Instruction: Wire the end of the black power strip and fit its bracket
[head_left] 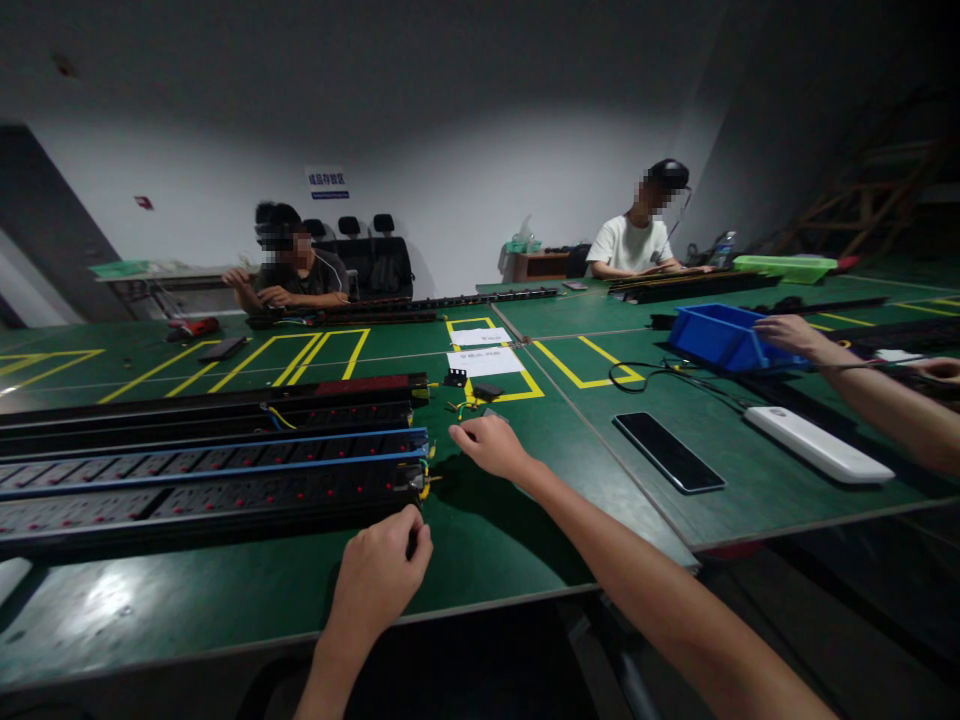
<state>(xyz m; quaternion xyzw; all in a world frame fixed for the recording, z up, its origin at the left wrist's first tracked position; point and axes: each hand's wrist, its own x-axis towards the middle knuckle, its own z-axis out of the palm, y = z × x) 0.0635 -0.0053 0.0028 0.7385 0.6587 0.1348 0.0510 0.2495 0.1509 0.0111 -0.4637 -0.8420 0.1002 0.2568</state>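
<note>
My left hand [382,565] is closed, its fingers curled beside the near end of the front black power strip [300,490]. Whether anything sits inside those fingers is hidden. To the right of the strip ends, my right hand [489,446] is held over the table with its fingers pressed together; what they pinch, if anything, cannot be made out. A second power strip with blue edges [225,458] lies just behind the front one. Yellow-green wire [429,470] sticks out at the strip ends. Beyond my right hand lie a small black block [488,392] and a black end piece [454,378].
Paper labels [484,361] lie on the green table [555,540]. At right are a phone [667,450], a white power bank [816,445], black cables and a blue bin [716,338], with another person's hand [791,335] at its edge. Two people sit across the table.
</note>
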